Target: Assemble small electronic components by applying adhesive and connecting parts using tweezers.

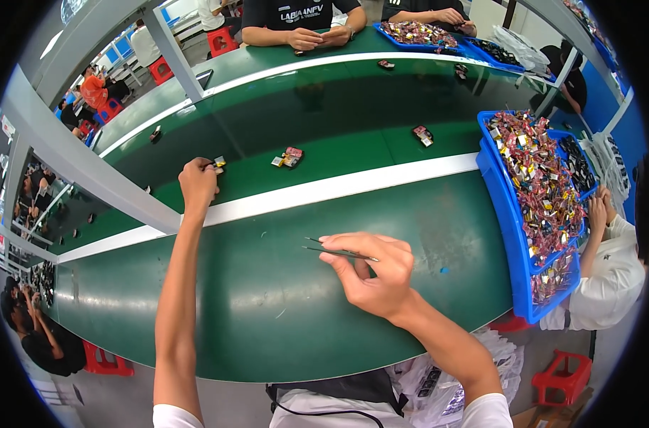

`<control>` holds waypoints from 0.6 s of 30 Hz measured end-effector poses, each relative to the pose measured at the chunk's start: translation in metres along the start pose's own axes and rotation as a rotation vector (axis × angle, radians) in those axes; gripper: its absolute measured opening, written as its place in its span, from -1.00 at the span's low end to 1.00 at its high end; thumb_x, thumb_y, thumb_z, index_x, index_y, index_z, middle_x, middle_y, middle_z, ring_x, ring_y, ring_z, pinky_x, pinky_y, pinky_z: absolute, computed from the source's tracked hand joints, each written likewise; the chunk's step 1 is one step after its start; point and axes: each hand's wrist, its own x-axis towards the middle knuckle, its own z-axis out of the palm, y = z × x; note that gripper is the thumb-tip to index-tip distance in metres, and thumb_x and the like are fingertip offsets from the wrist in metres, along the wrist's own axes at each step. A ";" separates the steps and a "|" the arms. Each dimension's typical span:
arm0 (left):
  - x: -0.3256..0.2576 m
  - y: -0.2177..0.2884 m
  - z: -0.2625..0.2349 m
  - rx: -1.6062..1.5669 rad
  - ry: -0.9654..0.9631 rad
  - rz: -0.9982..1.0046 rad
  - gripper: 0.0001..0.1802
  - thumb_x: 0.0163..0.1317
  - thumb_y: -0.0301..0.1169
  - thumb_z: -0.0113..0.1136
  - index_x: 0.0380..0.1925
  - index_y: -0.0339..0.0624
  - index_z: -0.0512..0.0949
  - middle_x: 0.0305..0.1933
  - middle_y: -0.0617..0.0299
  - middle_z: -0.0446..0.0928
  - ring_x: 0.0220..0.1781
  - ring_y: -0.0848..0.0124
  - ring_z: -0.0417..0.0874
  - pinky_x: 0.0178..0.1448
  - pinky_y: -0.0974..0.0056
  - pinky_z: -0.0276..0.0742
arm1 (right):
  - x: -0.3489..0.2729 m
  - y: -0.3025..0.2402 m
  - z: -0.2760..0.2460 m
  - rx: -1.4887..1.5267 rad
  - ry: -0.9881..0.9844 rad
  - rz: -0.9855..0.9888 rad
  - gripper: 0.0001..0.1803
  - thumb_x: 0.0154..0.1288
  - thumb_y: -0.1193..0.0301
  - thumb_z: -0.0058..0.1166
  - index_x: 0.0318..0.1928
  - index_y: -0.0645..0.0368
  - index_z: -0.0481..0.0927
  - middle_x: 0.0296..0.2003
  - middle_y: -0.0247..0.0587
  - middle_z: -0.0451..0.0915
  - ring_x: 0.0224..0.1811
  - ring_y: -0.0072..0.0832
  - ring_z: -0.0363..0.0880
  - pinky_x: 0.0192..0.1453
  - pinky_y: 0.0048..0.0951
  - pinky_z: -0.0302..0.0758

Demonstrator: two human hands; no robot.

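Note:
My left hand (pixel 198 184) reaches past the white rail to the conveyor belt. Its fingers are closed on a small electronic part (pixel 220 163) with a yellow and white piece showing; the fingers hide the rest. Over the green worktop, my right hand (pixel 374 274) grips dark metal tweezers (pixel 339 252). Their two tips point left and stand apart, with nothing between them. A little to the right of my left hand, more small electronic parts (pixel 289 158) in red, black and white lie on the belt.
A blue bin (pixel 501 207) heaped with small wired parts stands at the worktop's right end. The white rail (pixel 339 187) divides worktop from belt. A grey post (pixel 96 157) rises left of my left arm. Co-workers sit across the belt (pixel 339 93) and at the right.

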 end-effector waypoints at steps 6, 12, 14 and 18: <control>-0.016 0.033 0.015 0.683 0.354 0.226 -0.75 0.34 -0.31 0.23 -0.15 -0.30 0.65 -0.16 -0.07 0.61 -0.18 -0.08 0.75 -0.17 -0.09 0.62 | -0.001 0.006 -0.002 -0.019 -0.028 -0.005 -0.77 0.02 0.65 0.43 -0.27 0.20 0.72 -0.28 -0.20 0.81 -0.81 -0.68 0.27 -0.61 -0.63 0.25; -0.060 0.083 0.057 0.095 -0.222 0.454 -0.77 0.20 -0.32 0.37 -0.42 -0.30 0.68 -0.58 0.06 0.59 -0.50 0.14 0.63 -0.32 0.14 0.49 | -0.003 0.003 0.000 -0.014 -0.044 -0.013 -0.80 0.02 0.64 0.44 -0.30 0.19 0.73 -0.32 -0.23 0.81 -0.81 -0.68 0.27 -0.63 -0.61 0.23; -0.059 0.084 0.060 0.138 -0.273 0.390 -0.77 0.19 -0.31 0.39 -0.44 -0.28 0.67 -0.53 0.09 0.61 -0.48 0.16 0.63 -0.32 0.13 0.49 | -0.002 0.001 0.000 -0.030 -0.067 0.003 -0.79 0.04 0.62 0.44 -0.29 0.16 0.72 -0.34 -0.26 0.80 -0.76 -0.63 0.37 -0.63 -0.57 0.23; -0.051 0.070 0.059 0.262 -0.066 0.474 -0.72 0.12 -0.26 0.48 -0.49 -0.24 0.64 -0.49 0.19 0.57 -0.42 0.20 0.60 -0.32 0.09 0.46 | -0.002 0.002 -0.001 -0.027 -0.087 0.042 -0.80 0.07 0.59 0.44 -0.28 0.14 0.71 -0.38 -0.28 0.78 -0.69 -0.55 0.52 -0.61 -0.54 0.25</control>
